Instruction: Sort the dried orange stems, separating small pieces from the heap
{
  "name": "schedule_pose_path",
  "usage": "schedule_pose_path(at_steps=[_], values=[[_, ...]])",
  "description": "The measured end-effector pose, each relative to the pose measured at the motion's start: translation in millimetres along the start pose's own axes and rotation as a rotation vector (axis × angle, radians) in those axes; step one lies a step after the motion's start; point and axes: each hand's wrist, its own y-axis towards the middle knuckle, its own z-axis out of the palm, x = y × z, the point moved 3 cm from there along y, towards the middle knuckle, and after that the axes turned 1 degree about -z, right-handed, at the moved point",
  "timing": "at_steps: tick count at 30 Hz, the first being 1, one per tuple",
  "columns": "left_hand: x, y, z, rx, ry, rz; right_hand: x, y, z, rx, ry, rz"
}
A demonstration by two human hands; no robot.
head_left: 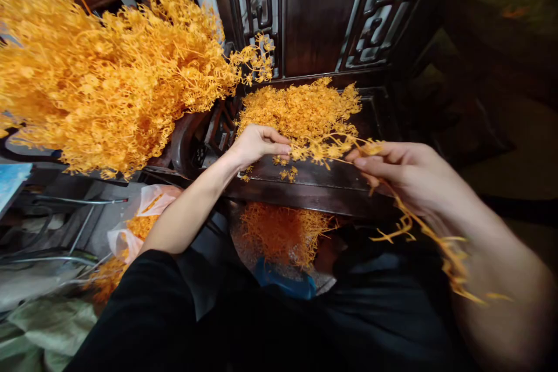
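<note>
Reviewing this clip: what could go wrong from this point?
The thin orange sprig stretched between the left hand and the right hand might snap if pulled hard.

Loose bits near the front edge of the dark wooden seat could get knocked off, perhaps onto the orange heap below.

The big orange bunch reaches close to the pile on the seat, so the two might tangle.

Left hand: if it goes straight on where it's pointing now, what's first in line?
Most likely the flowered end of the orange sprig held by the right hand, directly ahead of the left hand; depth is uncertain from one view.
</note>
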Motion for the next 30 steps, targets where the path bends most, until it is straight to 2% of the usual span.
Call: schedule_pose_path(at_steps=[2,4,6,8,11,15,17,20,23,25,27,28,30], values=[[-9,-12,-14.7,-0.031,0.029,0.006,1,-6,-24,-0.065,-0.014,0.068],[-13,-20,-35.6,-0.156,0.017,0.053,-1,-11,-47,-0.192,-0.035,0.088],[-8,-22,-50.0,-0.231,-0.002,0.060,-5,-15,-58,-0.270,-0.020,0.077],[7,-14,-50.5,-0.179,0.021,-0.002,-9,-16,-51,-0.236,0.020,0.084],[33,7,-37.6,-0.095,0.200,-0.071,-11,-13,-27,-0.150,0.079,0.079],[44,24,-21.7,-0.088,0.638,0.063,-5,-10,-13,-0.158,0.109,0.013],[42,23,-13.1,-0.064,0.703,0.123,-3,-9,-12,-0.154,0.119,0.006],[36,13,5.4,0.002,0.511,0.149,-4,-9,-8,-0.128,0.133,0.015],[32,0,27.6,0.112,0.230,0.138,-10,-9,5,-0.093,0.140,0.027],[30,-7,36.3,0.152,0.140,0.115,-14,-9,15,-0.066,0.135,0.041],[27,-12,34.1,0.122,0.187,0.097,-15,-10,21,-0.039,0.107,0.052],[25,-13,28.1,0.071,0.269,0.097,-15,-11,21,-0.040,0.088,0.053],[22,-13,7.7,-0.105,0.529,0.118,-12,-14,16,-0.076,0.054,0.055]])
